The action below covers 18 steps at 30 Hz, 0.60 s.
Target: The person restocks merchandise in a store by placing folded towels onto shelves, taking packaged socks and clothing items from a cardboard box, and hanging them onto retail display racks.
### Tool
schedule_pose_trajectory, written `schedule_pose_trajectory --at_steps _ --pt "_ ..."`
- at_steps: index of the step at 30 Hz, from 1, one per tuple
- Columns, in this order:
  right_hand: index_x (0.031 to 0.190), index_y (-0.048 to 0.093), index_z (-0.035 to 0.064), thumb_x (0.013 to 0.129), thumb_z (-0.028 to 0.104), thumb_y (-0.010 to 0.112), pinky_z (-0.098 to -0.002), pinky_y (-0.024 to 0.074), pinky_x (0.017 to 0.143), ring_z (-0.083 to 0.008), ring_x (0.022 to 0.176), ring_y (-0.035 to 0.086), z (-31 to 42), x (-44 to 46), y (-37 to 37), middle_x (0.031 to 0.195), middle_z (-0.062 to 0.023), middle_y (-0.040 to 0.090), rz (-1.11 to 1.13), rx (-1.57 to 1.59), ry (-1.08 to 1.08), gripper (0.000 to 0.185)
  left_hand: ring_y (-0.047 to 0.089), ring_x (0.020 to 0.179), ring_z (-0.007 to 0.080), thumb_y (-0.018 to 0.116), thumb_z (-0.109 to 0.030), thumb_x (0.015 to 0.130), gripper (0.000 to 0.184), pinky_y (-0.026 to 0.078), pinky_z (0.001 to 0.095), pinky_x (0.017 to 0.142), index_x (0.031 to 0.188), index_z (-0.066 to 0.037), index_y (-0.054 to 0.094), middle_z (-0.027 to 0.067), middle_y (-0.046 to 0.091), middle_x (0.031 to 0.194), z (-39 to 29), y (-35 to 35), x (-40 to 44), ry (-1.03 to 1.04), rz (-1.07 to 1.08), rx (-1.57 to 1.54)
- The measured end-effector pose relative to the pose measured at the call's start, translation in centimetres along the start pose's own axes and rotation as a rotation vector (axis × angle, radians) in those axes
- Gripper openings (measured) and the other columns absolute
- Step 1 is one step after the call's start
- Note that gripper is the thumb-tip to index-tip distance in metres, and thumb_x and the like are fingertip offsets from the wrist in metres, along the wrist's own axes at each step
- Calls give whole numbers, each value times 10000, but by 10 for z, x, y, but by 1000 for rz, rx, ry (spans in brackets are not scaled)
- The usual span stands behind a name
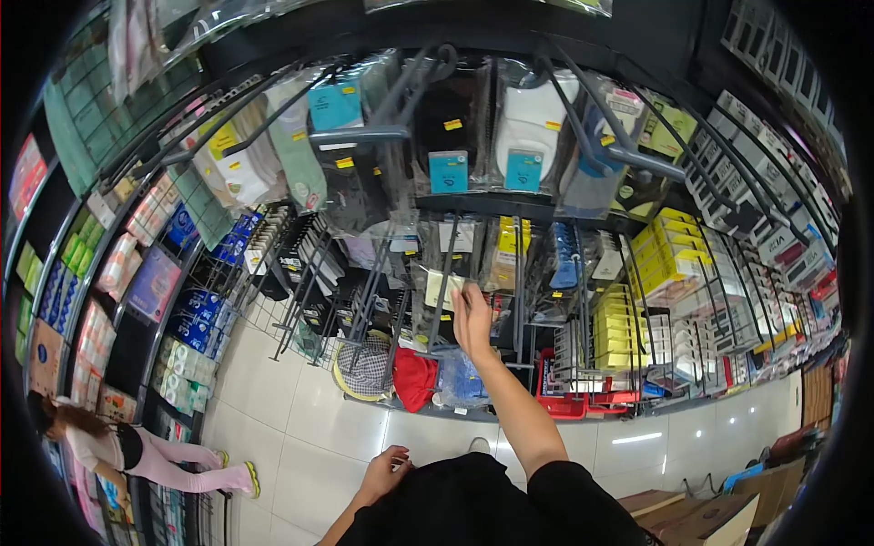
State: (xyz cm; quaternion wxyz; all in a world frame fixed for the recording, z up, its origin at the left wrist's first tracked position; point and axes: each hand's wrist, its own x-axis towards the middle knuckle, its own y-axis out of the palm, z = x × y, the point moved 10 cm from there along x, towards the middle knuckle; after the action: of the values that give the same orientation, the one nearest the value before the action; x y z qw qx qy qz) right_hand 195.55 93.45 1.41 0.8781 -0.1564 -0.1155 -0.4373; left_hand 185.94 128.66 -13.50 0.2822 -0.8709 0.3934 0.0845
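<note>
My right hand (474, 320) reaches forward to the lower row of hooks. Its fingers are close together at the right edge of a clear packet with a pale yellow card (442, 289), which they appear to pinch. What hangs inside that packet is dark and hard to make out. Low in front of my body is my left hand (390, 469), its fingers loosely bent and apart, holding nothing. Above the right hand hang packed black socks (451, 123) and white socks (528, 118) with blue cards.
Metal hooks (364, 134) jut toward me. Below hang a checked hat (364, 366) and a red cap (414, 379). Yellow boxes (669, 255) fill hooks at right. A person in pink trousers (182, 460) stands by the left shelves. Cardboard boxes (701, 519) lie lower right.
</note>
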Motion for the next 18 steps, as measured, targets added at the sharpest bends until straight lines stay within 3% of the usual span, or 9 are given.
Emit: schedule_pose_trajectory --at_steps 1,2,8,10,15,18 --pt "1007 563 -9 957 193 582 -326 481 705 -311 818 671 1 5 2 867 -211 648 -39 51 -22 209 690 879 249 665 -160 887 300 541 340 788 1143 -29 578 123 697 1004 1 1 -3 0 12 8" --pt "1009 554 -54 971 152 574 -259 443 756 -109 805 515 -5 8 5 842 -103 605 -14 114 30 211 691 875 253 667 -159 886 300 543 342 785 1140 -26 578 122 698 1001 3 1 -5 -11 7 14" --pt "1023 559 -48 959 161 576 -284 445 794 -152 863 558 -36 44 15 900 -125 618 -44 191 66 219 692 870 256 662 -174 891 301 544 345 785 1139 -25 578 123 700 991 17 -1 -15 -49 -13 28" --pt "1020 575 -22 959 238 574 -349 472 727 -246 756 596 -32 55 12 849 -194 637 -113 128 -11 267 693 874 257 660 -181 894 308 542 340 789 1143 -21 574 126 700 994 17 1 -16 -77 -3 31" --pt "1013 575 -50 942 144 601 -290 458 742 -167 815 589 -50 81 19 861 -132 644 -98 192 -13 209 692 887 257 646 -222 894 338 540 352 794 1156 -22 571 130 697 1017 22 -1 -20 -70 -24 35" --pt "976 565 -47 934 154 609 -301 456 739 -180 783 573 -36 87 17 837 -129 630 -132 141 -27 210 690 892 258 636 -252 892 355 538 362 795 1167 -36 574 126 696 1031 36 0 -18 -65 -38 42"
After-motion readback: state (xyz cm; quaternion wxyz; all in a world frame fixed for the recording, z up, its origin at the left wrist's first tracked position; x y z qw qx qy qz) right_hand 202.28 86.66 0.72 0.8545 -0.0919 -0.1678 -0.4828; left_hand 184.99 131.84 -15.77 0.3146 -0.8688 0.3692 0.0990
